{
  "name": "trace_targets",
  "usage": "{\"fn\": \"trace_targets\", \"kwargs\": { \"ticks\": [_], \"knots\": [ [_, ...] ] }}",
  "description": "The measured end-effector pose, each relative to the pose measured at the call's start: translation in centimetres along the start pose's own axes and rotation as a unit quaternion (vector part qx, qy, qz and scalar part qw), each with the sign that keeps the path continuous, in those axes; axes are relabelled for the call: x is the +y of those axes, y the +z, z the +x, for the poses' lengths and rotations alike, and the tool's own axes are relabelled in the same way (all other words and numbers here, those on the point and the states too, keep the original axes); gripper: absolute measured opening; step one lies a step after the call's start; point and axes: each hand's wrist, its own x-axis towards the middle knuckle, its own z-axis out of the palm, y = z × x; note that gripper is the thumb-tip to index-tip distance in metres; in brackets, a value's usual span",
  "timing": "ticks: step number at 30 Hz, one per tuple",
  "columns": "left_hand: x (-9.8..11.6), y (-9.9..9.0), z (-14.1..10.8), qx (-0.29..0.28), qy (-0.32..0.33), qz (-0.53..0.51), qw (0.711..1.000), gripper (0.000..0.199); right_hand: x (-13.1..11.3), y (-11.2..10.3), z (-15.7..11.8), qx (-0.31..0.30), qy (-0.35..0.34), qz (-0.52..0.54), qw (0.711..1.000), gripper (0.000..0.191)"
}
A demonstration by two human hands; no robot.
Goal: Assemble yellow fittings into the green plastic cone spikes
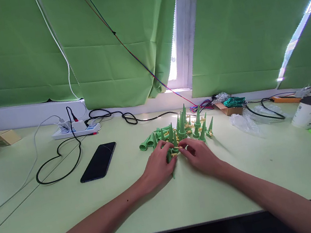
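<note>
Head view: what lies in front of you, biggest thing first?

"Your pale green tabletop [218,198] spreads across the whole width, and the work is gathered at its middle, directly before you. A cluster of green cones [182,128] sits there, just beyond your fingers, well apart from the black smartphone [98,162] on your left."

"And your hands, how do they stand?"

"Your left hand [160,166] is closed around a single cone [173,174], its tip showing below your thumb. Your right hand [200,156] meets it from the other side, thumb and forefinger together on a small yellow piece [178,147]. The two hands nearly touch."

"So how far along are you?"

"Part-way, I judge. Several cones stand upright, with more yellow pieces [211,132] around their bases; whether those are fixed on or only lie beside them, you cannot tell from here. The cones lying on their sides [145,145] to the left, open ends showing, look untouched. The one in your hands seems unfinished, and the rest are too crowded to count."
</note>
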Motion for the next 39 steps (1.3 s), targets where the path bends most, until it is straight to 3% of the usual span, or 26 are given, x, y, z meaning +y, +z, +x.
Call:
{"fn": "trace_targets", "kwargs": {
  "ticks": [27, 39],
  "knots": [
    [-0.9, 0.2, 0.3, -0.045, -0.012, 0.012, 0.999, 0.022, 0.3, 0.2, -0.1, -0.023, -0.006, 0.001, 1.000, 0.010],
    [0.3, -0.3, 0.1, -0.031, -0.005, -0.034, 0.999, 0.022, 0.3, 0.1, -0.1, 0.004, 0.008, 0.034, 0.999, 0.010]
  ]
}}
